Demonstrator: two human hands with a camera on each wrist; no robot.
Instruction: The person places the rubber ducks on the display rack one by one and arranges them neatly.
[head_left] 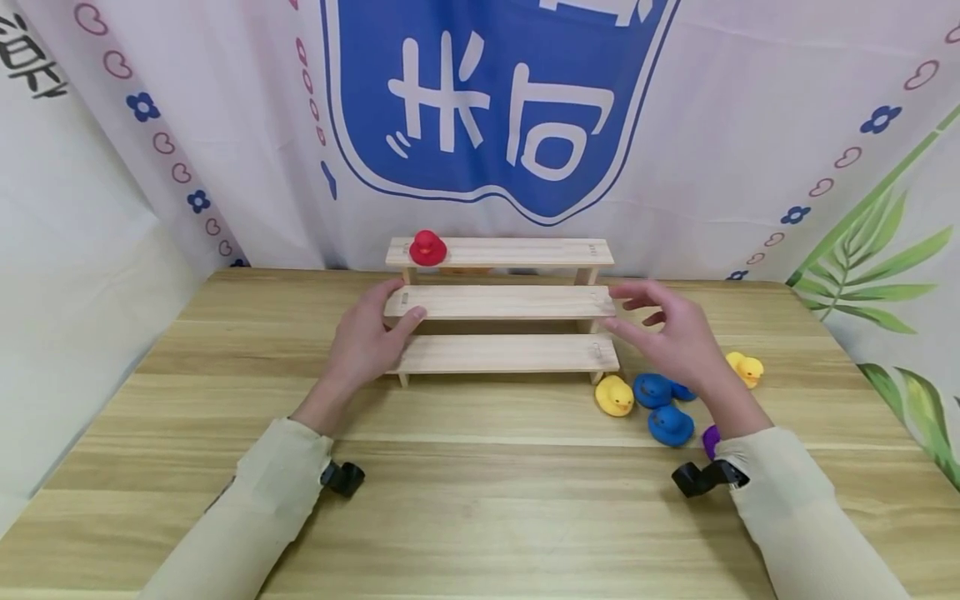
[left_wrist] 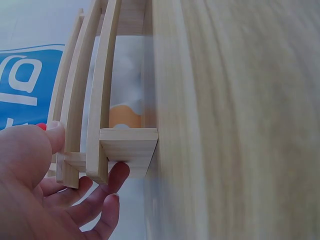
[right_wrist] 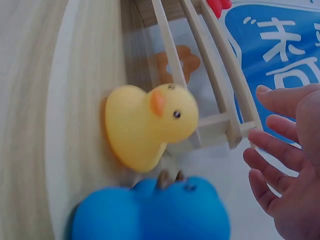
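Observation:
A three-tier wooden stand (head_left: pixel 502 302) has a red duck (head_left: pixel 427 248) on the left of its top board. My left hand (head_left: pixel 363 342) grips the stand's left end at the middle board. In the left wrist view, the thumb of this hand (left_wrist: pixel 40 185) lies over the boards (left_wrist: pixel 102 100) and its fingers curl round their ends. At the stand's right end, my right hand (head_left: pixel 671 329) has its fingers spread and loosely bent. The right wrist view has this hand (right_wrist: pixel 295 160) beside the board ends; whether a fingertip touches them I cannot tell.
Right of the stand's foot are a yellow duck (head_left: pixel 615 396) and several blue ducks (head_left: pixel 671 426). A purple item (head_left: pixel 711 442) is partly hidden by my right forearm, with another yellow duck (head_left: pixel 745 368) beyond. A printed curtain (head_left: pixel 285 225) hangs behind the wooden table (head_left: pixel 480 517).

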